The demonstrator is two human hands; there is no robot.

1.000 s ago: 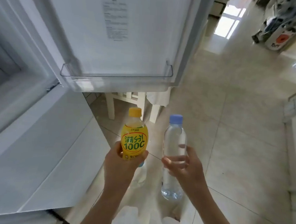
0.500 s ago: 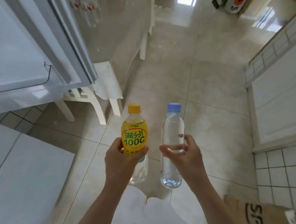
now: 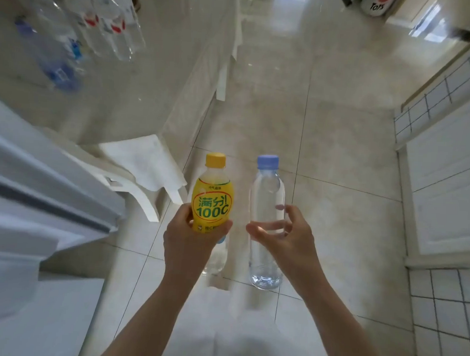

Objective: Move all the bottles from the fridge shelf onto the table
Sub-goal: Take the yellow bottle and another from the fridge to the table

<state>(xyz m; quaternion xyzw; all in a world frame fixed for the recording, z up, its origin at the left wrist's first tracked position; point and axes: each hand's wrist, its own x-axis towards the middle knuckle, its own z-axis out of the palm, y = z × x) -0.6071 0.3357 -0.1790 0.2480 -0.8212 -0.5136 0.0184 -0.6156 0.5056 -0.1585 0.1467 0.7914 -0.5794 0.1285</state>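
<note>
The person has turned from the fridge door [image 3: 43,193] toward the table [image 3: 139,97], left hand [image 3: 190,241] gripping the yellow 100C bottle [image 3: 212,197], right hand [image 3: 282,235] clasping the clear water bottle [image 3: 265,221], both bottles short of the table.

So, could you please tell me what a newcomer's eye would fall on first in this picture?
Most striking is the yellow bottle with its bright label, held upright in the left hand at the centre of the view. Right beside it, the right hand holds a clear bottle with a blue cap, fingers curled round its middle. At the upper left, a cluster of clear bottles stands blurred on the table.
</note>
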